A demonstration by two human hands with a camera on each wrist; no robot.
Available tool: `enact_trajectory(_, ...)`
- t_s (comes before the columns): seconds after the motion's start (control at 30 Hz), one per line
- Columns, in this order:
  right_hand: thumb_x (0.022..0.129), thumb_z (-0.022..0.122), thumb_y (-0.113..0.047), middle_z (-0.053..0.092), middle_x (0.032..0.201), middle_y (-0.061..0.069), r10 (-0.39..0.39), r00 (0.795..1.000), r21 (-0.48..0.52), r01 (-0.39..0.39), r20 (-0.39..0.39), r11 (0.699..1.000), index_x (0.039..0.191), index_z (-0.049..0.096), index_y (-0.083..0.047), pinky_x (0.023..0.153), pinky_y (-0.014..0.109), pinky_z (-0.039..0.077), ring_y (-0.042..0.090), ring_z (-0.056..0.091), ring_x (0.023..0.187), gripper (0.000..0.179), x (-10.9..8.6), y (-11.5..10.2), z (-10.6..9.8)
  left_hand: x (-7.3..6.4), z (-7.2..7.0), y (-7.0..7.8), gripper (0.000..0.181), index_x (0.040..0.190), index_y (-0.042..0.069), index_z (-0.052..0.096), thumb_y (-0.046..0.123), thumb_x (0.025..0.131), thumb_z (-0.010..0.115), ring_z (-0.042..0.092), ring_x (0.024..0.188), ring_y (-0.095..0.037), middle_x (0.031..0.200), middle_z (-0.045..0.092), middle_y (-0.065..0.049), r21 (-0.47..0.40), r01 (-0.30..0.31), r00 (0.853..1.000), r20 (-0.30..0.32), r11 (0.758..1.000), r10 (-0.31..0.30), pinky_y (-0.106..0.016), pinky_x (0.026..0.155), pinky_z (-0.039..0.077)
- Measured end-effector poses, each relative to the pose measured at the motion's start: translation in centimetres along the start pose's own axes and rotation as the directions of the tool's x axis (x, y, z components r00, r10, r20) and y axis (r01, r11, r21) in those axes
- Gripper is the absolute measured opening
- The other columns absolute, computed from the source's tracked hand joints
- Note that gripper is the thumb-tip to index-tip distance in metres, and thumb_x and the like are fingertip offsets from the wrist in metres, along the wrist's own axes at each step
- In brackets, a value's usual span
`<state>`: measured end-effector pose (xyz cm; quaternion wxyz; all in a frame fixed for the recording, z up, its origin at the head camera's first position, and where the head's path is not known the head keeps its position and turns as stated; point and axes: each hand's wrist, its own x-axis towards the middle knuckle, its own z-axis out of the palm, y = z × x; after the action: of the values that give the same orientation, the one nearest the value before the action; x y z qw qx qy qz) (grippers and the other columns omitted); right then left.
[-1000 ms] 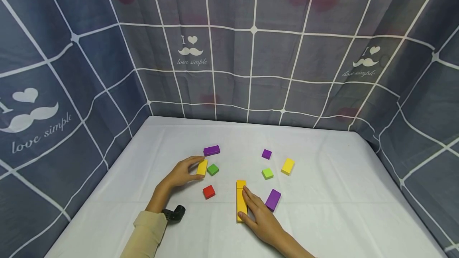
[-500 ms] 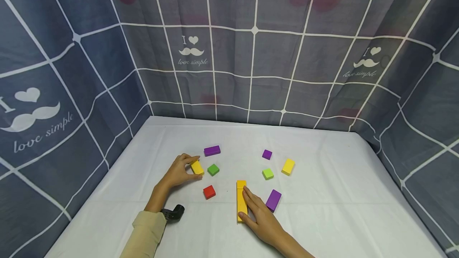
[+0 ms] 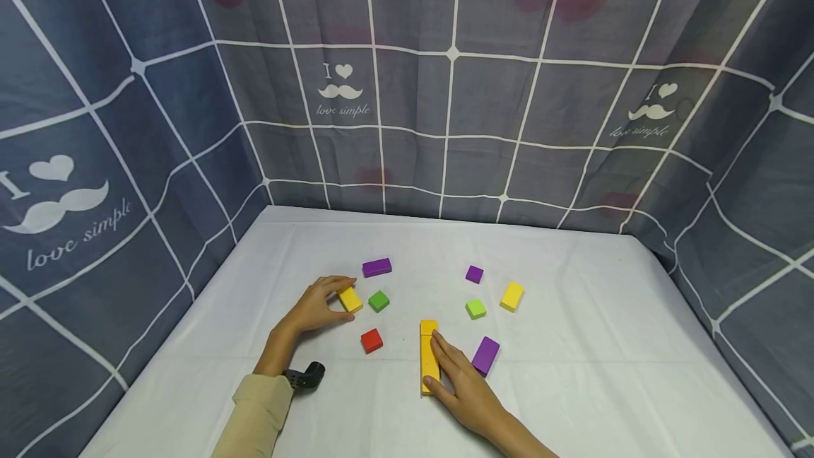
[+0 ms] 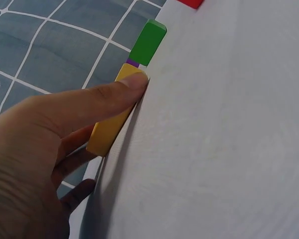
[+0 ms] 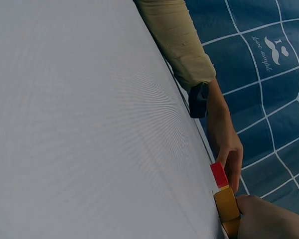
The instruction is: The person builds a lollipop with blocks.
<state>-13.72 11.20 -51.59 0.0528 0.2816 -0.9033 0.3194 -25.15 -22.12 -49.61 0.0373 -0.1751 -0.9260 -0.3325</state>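
My left hand [image 3: 318,304] curves loosely about a yellow block [image 3: 350,300] on the white table, thumb and index finger at either end of it. In the left wrist view, the thumb overlaps one end of that yellow block [image 4: 109,132], and other fingers lie behind it. A green block [image 3: 379,302] and a purple block [image 3: 377,268] lie just beyond this hand; a red block [image 3: 372,341] lies nearer. My right hand [image 3: 467,391] rests with extended fingers along a row of yellow blocks [image 3: 429,353], thumb near the closer end.
Right of centre lie a small purple block [image 3: 474,274], a light green block [image 3: 475,309] and a yellow block [image 3: 511,297]. A longer purple block [image 3: 486,355] sits close beside the right hand. Grey-blue checked curtains [image 3: 407,90] enclose the table [image 3: 572,373].
The left hand has drawn the yellow block left, away from the green one, and turned it; its thumb has since eased back from the block. The right hand has stayed put.
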Motion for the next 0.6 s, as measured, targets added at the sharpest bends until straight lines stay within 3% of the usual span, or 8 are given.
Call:
enact_trajectory(0.33,0.093,0.049,-0.046,0.023,0.151,-0.005,0.003,1.000,0.004,-0.003,0.004,1.000,0.143,0.033,-0.009,0.104,0.039,0.033,0.014,0.028,0.134,0.064,-0.01,0.03,-0.01,-0.06,-0.09,-0.40,0.061,0.119,0.012,0.064,0.030,0.065,0.084,0.054,0.097,-0.021,0.105,0.057,-0.002,-0.066,0.020,0.999,-0.035,0.998,-0.023,-0.041,0.087,0.048)
enact_trajectory(0.6,0.092,0.049,-0.045,0.023,0.151,-0.005,0.000,1.000,0.008,0.000,-0.001,1.000,0.143,0.034,-0.009,0.103,0.039,0.033,0.014,0.028,0.133,0.064,0.00,0.09,0.01,-0.25,-0.53,-0.48,0.040,0.106,0.010,0.070,0.015,0.068,0.082,0.055,0.087,-0.016,0.094,0.060,0.001,-0.106,0.027,0.997,-0.076,0.994,-0.035,-0.035,0.081,0.050)
